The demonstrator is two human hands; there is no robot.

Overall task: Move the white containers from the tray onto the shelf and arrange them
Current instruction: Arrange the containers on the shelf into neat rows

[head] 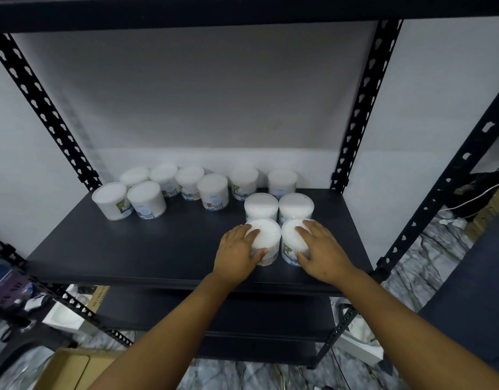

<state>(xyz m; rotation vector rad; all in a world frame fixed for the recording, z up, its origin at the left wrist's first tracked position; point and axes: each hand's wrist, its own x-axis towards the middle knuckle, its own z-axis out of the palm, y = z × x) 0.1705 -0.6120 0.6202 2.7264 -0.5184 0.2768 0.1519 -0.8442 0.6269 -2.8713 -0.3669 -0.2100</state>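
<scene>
Several white round containers stand on the dark shelf (158,249). My left hand (238,250) grips the front left container (266,235), fingers over its lid and thumb on its side. My right hand (320,249) grips the front right container (291,243) the same way. Both tubs stand on the shelf, side by side and touching. Directly behind them stand two more containers (261,205) (296,205). A looser group of containers (147,198) fills the back left, with two (244,181) (282,180) at the back wall. The tray is not in view.
Black perforated uprights (360,108) (40,108) frame the shelf, with another shelf board (242,7) overhead. A lower shelf (242,313) lies beneath. A cardboard box (73,367) sits at the lower left on the marbled floor, and clutter lies at both sides.
</scene>
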